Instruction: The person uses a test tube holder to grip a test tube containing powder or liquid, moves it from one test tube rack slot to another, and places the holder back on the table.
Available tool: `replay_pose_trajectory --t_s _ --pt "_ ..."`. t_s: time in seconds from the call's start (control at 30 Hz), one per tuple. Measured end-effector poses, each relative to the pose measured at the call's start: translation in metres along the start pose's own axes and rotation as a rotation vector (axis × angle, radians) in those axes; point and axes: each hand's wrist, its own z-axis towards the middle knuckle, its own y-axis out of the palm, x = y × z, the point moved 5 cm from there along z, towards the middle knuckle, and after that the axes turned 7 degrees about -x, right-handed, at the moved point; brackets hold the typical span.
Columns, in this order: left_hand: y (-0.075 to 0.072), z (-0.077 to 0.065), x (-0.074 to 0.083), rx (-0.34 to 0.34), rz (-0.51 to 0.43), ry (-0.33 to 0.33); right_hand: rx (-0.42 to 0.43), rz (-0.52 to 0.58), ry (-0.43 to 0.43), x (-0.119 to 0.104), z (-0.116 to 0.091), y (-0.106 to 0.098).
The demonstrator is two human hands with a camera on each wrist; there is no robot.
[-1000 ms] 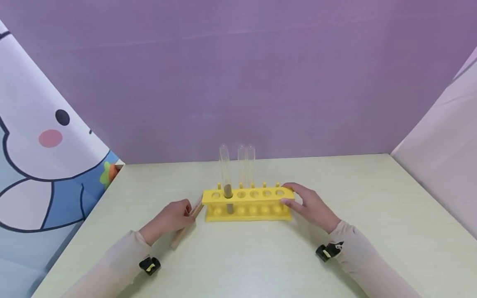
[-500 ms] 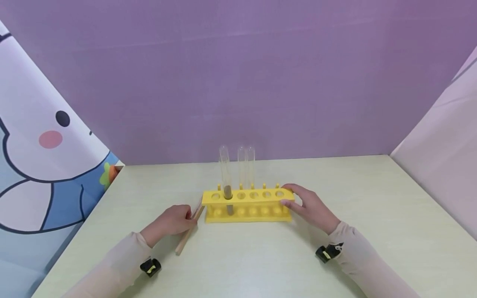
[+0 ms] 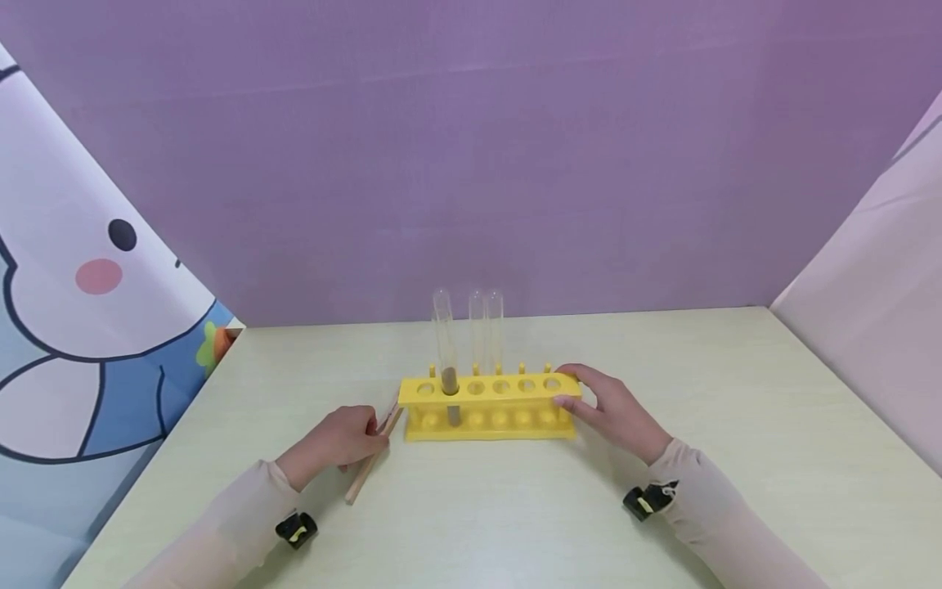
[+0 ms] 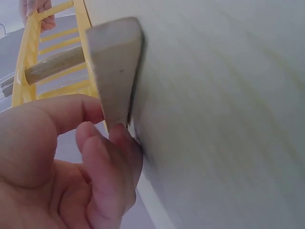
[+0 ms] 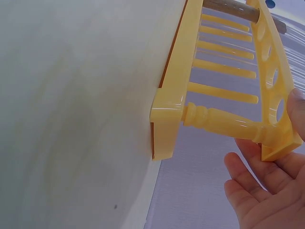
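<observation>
A yellow test tube rack (image 3: 515, 399) stands upright on the table. My right hand (image 3: 614, 409) grips its right end, with the thumb on the upper bar; in the right wrist view fingers (image 5: 267, 171) lie behind that bar. One test tube (image 3: 450, 380) with greyish-brown contents stands in a hole near the rack's left end. Two clear test tubes (image 3: 477, 327) rise behind the rack, on the peg side. Left of the rack, my left hand (image 3: 338, 438) pinches a slanted wooden stick (image 3: 361, 483). Its blunt end (image 4: 114, 62) shows close up in the left wrist view; its far end nears the rack's left end.
A pale wood-grain table (image 3: 486, 507) carries everything. Behind it rises a purple backdrop (image 3: 478, 164). A cartoon-printed cloth (image 3: 96, 327) hangs on the left and a pale cloth (image 3: 876, 286) on the right. Both wrists wear small black cameras (image 3: 297, 529).
My left hand and the wooden stick have shifted slightly right and toward me, mostly in the first half second. My right hand and the rack have stayed in place.
</observation>
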Motion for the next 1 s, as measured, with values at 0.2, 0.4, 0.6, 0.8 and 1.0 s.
replay_pose_trajectory --t_s 0.2,0.4,0.6,0.8,1.0 --pt "-0.001 0.000 0.001 -0.003 0.003 0.001 0.005 -0.005 -0.008 0.000 -0.001 -0.001" --pt "-0.001 0.000 -0.001 0.023 -0.007 0.021 0.006 0.012 -0.011 0.001 -0.002 0.000" --pt "-0.008 -0.002 -0.009 0.071 -0.043 0.037 -0.016 -0.006 0.000 0.002 -0.004 0.001" --pt "-0.034 -0.013 -0.010 0.199 0.033 0.229 -0.053 -0.053 0.034 0.003 -0.007 -0.002" --pt "-0.054 -0.026 -0.015 0.300 0.096 0.309 -0.032 -0.084 0.033 0.002 -0.012 -0.016"
